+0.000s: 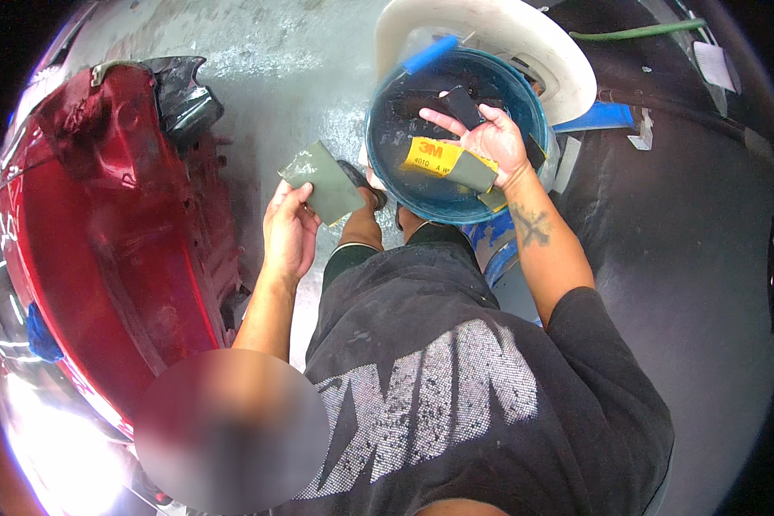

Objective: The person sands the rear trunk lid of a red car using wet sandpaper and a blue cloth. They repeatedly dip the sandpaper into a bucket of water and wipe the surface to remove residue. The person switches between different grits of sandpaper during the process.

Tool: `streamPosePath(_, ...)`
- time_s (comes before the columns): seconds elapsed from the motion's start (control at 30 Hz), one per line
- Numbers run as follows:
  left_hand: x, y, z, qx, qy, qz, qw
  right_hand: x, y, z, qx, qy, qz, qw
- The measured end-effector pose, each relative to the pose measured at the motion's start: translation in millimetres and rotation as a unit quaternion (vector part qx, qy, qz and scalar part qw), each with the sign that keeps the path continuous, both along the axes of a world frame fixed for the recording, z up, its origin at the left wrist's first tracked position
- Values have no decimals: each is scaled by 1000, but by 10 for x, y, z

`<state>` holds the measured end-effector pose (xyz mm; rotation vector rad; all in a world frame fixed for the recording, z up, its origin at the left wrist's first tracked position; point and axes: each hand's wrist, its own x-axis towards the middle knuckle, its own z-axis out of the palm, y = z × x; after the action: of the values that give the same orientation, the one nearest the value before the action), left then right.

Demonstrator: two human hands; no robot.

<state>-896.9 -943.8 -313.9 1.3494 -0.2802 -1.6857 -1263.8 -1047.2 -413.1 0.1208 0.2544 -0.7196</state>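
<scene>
My left hand [291, 228] grips a grey-green sheet of sandpaper [322, 185] between thumb and fingers. Over a blue-green bucket [371, 146], my right hand [494, 142] is turned palm up. A small black block [462, 107] rests between its thumb and fingers, with some fingers stretched out. Bent sandpaper [434, 156], yellow on its printed back and green-grey on the other face, lies against the lower side of that palm. Whether the hand grips this sandpaper is unclear. Dark liquid appears inside the bucket.
A red car body panel [120, 232] stands at the left, with a black part [185, 99] at its top. Behind the bucket lies a large white curved piece [568, 64]. A blue-handled tool [430, 56] crosses the bucket's rim. A green hose [641, 31] runs at far right.
</scene>
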Motion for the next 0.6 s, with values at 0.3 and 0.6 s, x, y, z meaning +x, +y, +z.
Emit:
streamPosePath(0.3, -355, -316, 13, -22, -197, -129, 972, -216, 91, 17, 86, -55, -115, 988)
streamPosePath(0.6, -1300, -725, 109, 89, -35, -311, 946, 29, 150, 353, -156, 29, -201, 967)
